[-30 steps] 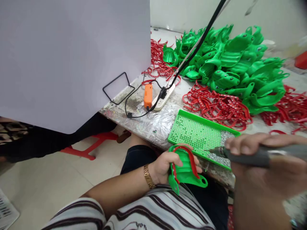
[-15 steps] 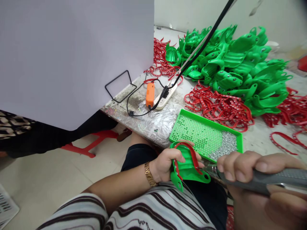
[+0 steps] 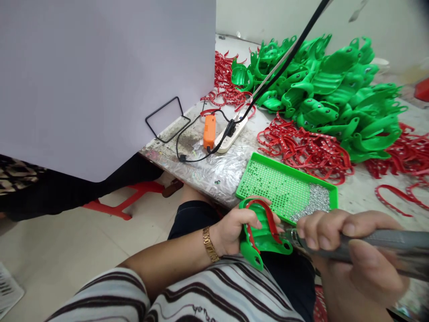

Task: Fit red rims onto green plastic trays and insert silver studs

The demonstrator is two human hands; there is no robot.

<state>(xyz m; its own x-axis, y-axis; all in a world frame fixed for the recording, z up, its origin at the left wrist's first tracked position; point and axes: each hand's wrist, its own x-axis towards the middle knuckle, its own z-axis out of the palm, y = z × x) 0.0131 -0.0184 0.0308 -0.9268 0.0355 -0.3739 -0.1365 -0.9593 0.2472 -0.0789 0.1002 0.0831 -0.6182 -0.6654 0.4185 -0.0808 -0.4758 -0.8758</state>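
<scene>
The left hand [image 3: 233,230] is curled firmly around a curved green plastic tray [image 3: 264,241] fitted with a red strip [image 3: 268,219], and the right hand [image 3: 335,241] clenches a grey rotary tool [image 3: 385,239] against it. Heaps of green trays [image 3: 321,85] and loose red strips [image 3: 301,154] lie unjoined on the tabletop [image 3: 187,129].

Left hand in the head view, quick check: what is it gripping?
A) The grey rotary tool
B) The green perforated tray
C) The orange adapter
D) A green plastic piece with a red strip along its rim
D: the left hand wraps around the green plastic piece, with the red strip along its rim, while the grey rotary tool is in the right hand.
</scene>
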